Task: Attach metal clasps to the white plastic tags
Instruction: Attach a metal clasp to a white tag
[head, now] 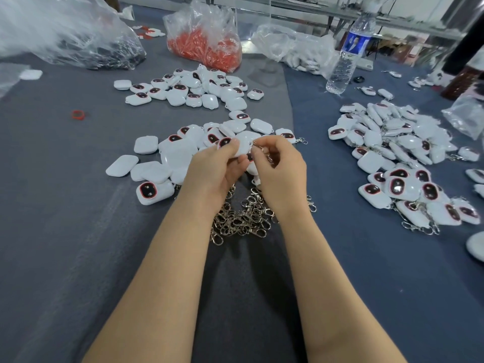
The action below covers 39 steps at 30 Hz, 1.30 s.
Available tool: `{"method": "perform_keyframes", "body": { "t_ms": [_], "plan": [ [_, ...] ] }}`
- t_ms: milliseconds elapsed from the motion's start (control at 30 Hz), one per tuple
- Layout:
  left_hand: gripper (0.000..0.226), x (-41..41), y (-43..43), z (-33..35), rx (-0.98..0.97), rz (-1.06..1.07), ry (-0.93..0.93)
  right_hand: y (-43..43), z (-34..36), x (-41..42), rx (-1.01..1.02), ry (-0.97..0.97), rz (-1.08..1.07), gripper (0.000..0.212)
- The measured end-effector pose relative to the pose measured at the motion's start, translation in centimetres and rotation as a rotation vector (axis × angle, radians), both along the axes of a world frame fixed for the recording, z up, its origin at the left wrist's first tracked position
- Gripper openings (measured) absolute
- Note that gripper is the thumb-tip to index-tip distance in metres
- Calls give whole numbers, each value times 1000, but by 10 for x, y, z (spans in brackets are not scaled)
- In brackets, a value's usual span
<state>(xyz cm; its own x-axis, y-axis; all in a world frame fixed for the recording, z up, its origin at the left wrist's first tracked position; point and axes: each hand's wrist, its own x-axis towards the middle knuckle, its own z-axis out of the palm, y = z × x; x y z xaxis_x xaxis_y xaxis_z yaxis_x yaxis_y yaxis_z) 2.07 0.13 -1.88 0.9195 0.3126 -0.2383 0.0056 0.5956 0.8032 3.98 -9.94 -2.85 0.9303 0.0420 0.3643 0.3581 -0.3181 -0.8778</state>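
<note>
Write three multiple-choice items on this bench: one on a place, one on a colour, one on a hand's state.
1. Where does the heap of silver metal clasps lie?
A. Beside a bottle
B. On the grey cloth, between the forearms
C. Inside a bag

2. What colour are the small parts in the clear plastic bag at the far middle?
A. Orange-red
B. Blue
C. Green

3. What is the left hand doing?
A. Lying flat on the cloth
B. Hanging idle
C. Gripping a white rounded plastic tag

Answers:
1 B: the clasps are piled on the cloth below the wrists.
2 A: orange-red pieces show through the bag.
3 C: its fingers curl round the tag, while the right hand pinches a single clasp beside it.
</note>
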Motion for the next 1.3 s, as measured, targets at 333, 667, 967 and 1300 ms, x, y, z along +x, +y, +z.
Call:
{"method": "perform_keyframes", "body": {
  "t_ms": [333, 667, 967, 1300],
  "plan": [
    [13, -3, 7, 0, -506, -206, 72, 3, 0, -3, 42, -127, -10, 19],
    [26, -4, -2, 0, 603, 218, -184, 1, -3, 1, -243, -211, -14, 11],
    [31, -1, -4, -10, 940, 288, -230, -5, -5, 7, -155, 68, -39, 21],
    [29, 10, -36, -5, 845, 105, -106, -28, 6, 12, -44, 212, -28, 19]
  ]
}}
